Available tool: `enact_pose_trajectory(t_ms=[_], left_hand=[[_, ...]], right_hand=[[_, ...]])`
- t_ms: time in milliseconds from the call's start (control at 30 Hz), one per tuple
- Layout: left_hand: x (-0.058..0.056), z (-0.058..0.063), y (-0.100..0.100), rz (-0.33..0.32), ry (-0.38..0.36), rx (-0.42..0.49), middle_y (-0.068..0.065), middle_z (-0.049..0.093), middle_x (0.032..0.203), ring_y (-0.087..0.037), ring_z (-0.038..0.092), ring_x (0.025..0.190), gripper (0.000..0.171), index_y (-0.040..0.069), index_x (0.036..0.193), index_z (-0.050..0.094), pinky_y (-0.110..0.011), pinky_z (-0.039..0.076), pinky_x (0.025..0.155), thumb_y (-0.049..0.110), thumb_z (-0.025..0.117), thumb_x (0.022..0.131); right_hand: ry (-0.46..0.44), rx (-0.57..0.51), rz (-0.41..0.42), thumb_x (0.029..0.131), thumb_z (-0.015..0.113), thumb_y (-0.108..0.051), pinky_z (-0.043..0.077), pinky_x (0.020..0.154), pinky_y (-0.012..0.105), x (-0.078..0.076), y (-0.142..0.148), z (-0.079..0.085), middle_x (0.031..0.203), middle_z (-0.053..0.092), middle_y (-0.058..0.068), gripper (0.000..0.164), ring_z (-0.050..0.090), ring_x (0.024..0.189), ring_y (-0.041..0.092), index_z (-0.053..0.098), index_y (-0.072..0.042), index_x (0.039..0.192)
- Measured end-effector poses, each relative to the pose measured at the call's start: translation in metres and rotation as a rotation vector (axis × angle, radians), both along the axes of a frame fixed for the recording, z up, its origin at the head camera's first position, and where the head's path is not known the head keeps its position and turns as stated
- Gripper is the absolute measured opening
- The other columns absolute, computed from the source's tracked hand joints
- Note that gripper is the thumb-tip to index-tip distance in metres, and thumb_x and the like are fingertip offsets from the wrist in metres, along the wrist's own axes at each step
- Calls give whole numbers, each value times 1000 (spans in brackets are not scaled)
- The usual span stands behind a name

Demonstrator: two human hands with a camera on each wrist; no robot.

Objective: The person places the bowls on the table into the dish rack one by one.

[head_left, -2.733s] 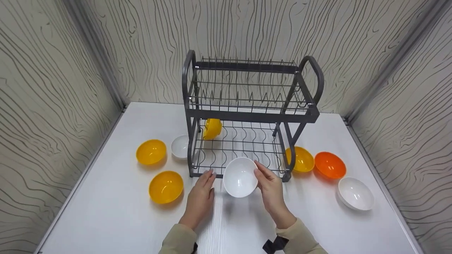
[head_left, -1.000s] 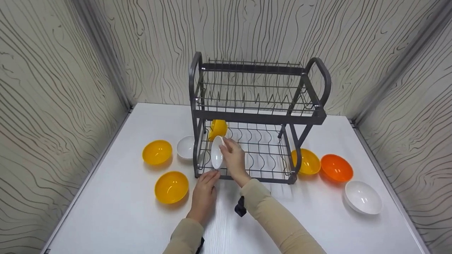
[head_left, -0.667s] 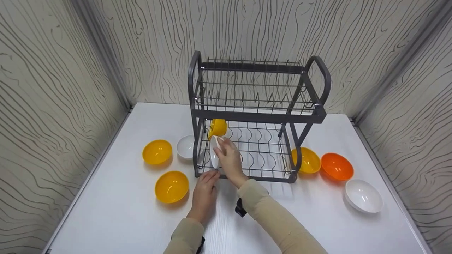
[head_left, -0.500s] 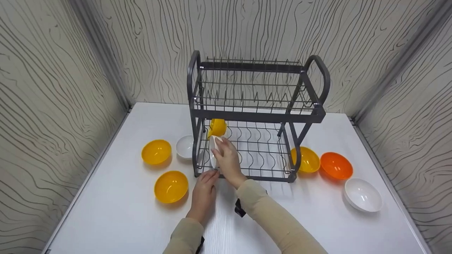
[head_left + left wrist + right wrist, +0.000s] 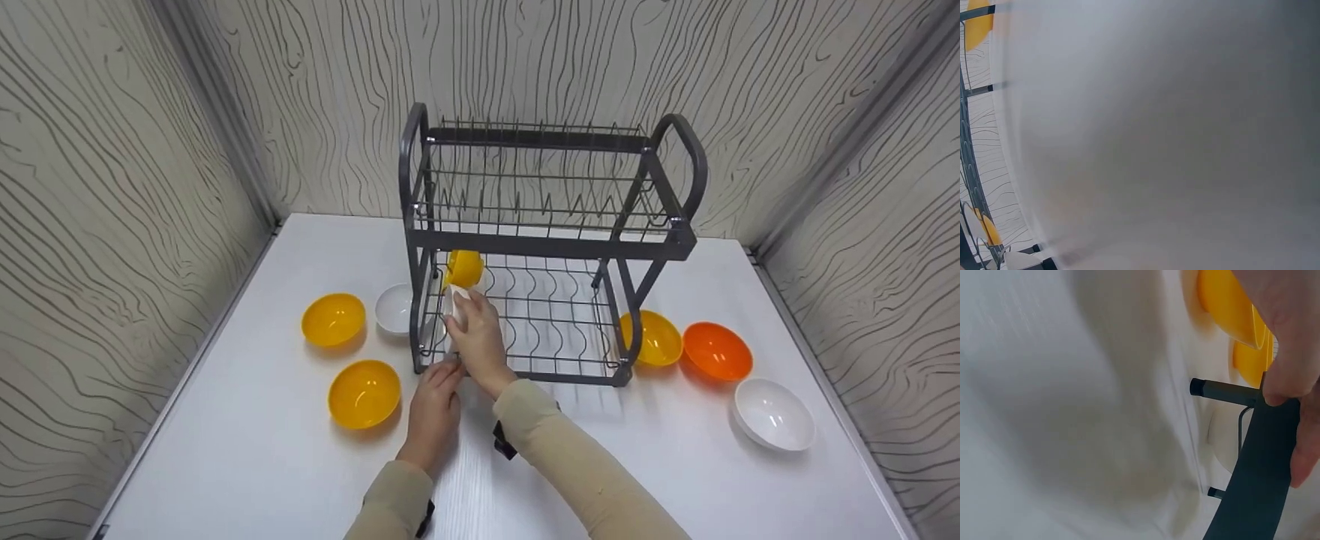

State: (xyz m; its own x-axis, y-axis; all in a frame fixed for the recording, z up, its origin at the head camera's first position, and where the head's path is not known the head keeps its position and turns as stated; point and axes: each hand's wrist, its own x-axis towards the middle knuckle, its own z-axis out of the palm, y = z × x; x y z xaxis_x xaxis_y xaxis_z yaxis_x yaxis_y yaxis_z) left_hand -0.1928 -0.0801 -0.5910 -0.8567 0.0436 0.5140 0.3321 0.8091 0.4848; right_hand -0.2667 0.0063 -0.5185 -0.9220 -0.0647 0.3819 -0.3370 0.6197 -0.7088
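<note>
In the head view my right hand (image 5: 480, 341) pinches a white bowl (image 5: 456, 298), which stands on its edge at the left of the dish rack's lower tier. The hand covers much of this bowl. My left hand (image 5: 433, 412) holds the front rail of the dark dish rack (image 5: 525, 245) near its left corner. The right wrist view shows digits of the left hand (image 5: 1297, 360) on both sides of that rail (image 5: 1264, 455). Just behind the white bowl, a yellow bowl (image 5: 466, 268) sits tilted in the same tier.
Left of the rack are two yellow bowls (image 5: 334, 320) and a white bowl (image 5: 393, 309), partly behind the rack's leg. To the right lie a yellow bowl (image 5: 652, 339), an orange bowl (image 5: 717, 351) and a white bowl (image 5: 773, 414). Patterned panels (image 5: 525, 60) enclose the white table (image 5: 247, 420).
My right hand has brought the white bowl from in front of the rack into its lower left and turned it on edge. Lately it shifts slightly left. The left hand stays at the rail.
</note>
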Motion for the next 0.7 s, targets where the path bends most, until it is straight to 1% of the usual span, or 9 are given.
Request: enact_pose_trajectory(t_ms=[200, 400, 700], left_hand=[[1, 3, 1, 10, -56, 5, 7, 62, 121, -12, 51, 115, 39, 14, 118, 64, -30, 42, 102, -2, 60, 83], [0, 1, 2, 19, -41, -4, 5, 62, 119, -14, 52, 115, 36, 11, 115, 65, -31, 43, 102, -2, 60, 82], [1, 0, 1, 13, -50, -9, 2, 63, 119, -16, 52, 115, 32, 9, 114, 65, -34, 42, 102, 1, 59, 84]], right_hand=[[-3, -25, -5, 88, 61, -26, 38, 106, 38, 1, -1, -1, 136, 43, 15, 43, 42, 127, 28, 53, -10, 128], [12, -36, -8, 88, 61, -25, 41, 104, 38, 3, -1, -4, 135, 43, 15, 43, 42, 125, 28, 53, -9, 127], [-15, -50, -18, 89, 60, -29, 42, 102, 39, 6, -4, -8, 136, 41, 12, 45, 42, 123, 26, 52, -8, 128]])
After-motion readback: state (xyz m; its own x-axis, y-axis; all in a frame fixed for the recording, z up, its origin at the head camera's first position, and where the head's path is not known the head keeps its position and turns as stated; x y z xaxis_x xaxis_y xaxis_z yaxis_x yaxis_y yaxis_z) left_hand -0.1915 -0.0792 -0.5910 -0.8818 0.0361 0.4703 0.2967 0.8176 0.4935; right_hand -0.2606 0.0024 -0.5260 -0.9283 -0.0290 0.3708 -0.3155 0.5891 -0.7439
